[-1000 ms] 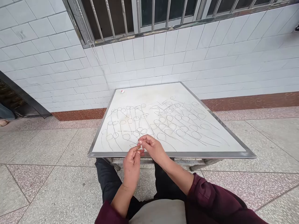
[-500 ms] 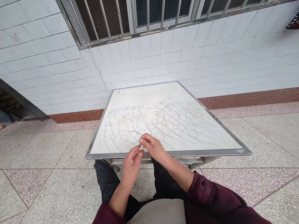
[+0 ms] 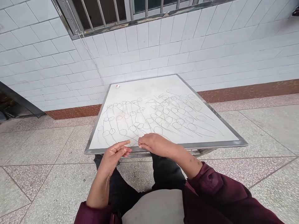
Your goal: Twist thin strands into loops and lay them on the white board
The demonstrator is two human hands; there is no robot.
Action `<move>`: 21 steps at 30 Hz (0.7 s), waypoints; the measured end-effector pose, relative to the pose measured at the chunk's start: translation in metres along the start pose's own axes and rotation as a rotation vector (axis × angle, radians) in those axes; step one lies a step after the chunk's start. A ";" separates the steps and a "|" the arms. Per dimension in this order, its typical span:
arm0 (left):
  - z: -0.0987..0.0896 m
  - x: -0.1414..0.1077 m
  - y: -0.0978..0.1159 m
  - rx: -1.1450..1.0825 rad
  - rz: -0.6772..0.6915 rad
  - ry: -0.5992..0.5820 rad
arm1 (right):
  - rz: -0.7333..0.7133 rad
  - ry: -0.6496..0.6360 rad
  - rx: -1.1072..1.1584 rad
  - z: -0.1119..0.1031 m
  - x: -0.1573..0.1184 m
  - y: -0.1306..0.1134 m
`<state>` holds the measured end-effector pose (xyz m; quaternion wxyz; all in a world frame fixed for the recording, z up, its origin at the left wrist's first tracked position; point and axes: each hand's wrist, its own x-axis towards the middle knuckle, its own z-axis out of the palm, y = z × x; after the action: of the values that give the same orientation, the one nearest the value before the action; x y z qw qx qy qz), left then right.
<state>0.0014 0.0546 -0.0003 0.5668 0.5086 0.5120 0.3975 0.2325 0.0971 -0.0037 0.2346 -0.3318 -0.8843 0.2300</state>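
Note:
Many thin dark wires (image 3: 192, 127), each with a round loop at one end and a long tail, lie spread over the white tabletop (image 3: 140, 88). My right hand (image 3: 153, 143) is closed at the table's near edge, its fingertips pinched together beside the nearest wires. Whatever sits in that pinch is too thin or hidden to make out. To its left, my left hand (image 3: 118, 153) is held over the front edge, with index finger stretched out and thumb apart from it. Nothing shows between those fingers.
A grey metal rim (image 3: 217, 143) borders the table, which stands close to a white tiled wall (image 3: 149, 56). A small white and red item (image 3: 118, 86) rests at the far left corner. Above is a barred window (image 3: 105, 15); a cord (image 3: 91, 56) hangs from it.
My hands were together at the near edge and have moved apart. The left one went left and its fingers straightened; the right stayed near the edge, fingers turned downward. The view tilted slightly down.

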 end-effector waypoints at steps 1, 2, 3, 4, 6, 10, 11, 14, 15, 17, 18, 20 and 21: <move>0.001 -0.001 -0.001 -0.008 0.001 -0.027 | 0.020 0.008 0.002 -0.001 0.000 0.000; 0.002 -0.003 -0.001 -0.017 0.007 -0.056 | 0.040 0.017 0.000 -0.001 -0.001 0.000; 0.003 -0.004 -0.002 -0.023 0.012 -0.089 | 0.054 0.025 -0.005 -0.001 -0.001 0.000; 0.003 -0.005 -0.002 -0.027 0.017 -0.117 | 0.063 0.031 -0.014 -0.002 -0.001 0.000; 0.003 -0.008 -0.001 -0.040 0.026 -0.134 | 0.055 0.039 -0.043 -0.001 -0.002 0.001; 0.004 -0.014 0.000 -0.068 0.026 -0.153 | 0.002 0.065 -0.116 -0.001 -0.004 0.001; 0.006 -0.015 0.001 -0.079 0.024 -0.174 | -0.002 0.078 -0.123 -0.001 -0.004 0.000; 0.012 -0.021 0.004 -0.134 0.031 -0.218 | 0.009 0.111 -0.130 -0.001 -0.007 -0.002; 0.015 -0.022 0.005 -0.155 0.035 -0.227 | 0.011 0.116 -0.135 -0.001 -0.007 -0.003; 0.021 -0.025 0.008 -0.191 0.042 -0.243 | 0.014 0.128 -0.152 -0.001 -0.009 -0.006; 0.023 -0.027 0.009 -0.207 0.043 -0.246 | 0.015 0.138 -0.160 -0.001 -0.010 -0.007; 0.029 -0.029 0.011 -0.237 0.049 -0.226 | 0.017 0.156 -0.174 -0.002 -0.011 -0.009; 0.031 -0.030 0.012 -0.250 0.054 -0.204 | 0.021 0.163 -0.180 -0.003 -0.012 -0.010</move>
<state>0.0280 0.0221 0.0152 0.6636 0.4856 0.3844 0.4195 0.2369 0.0826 0.0011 0.2724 -0.3784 -0.8759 0.1243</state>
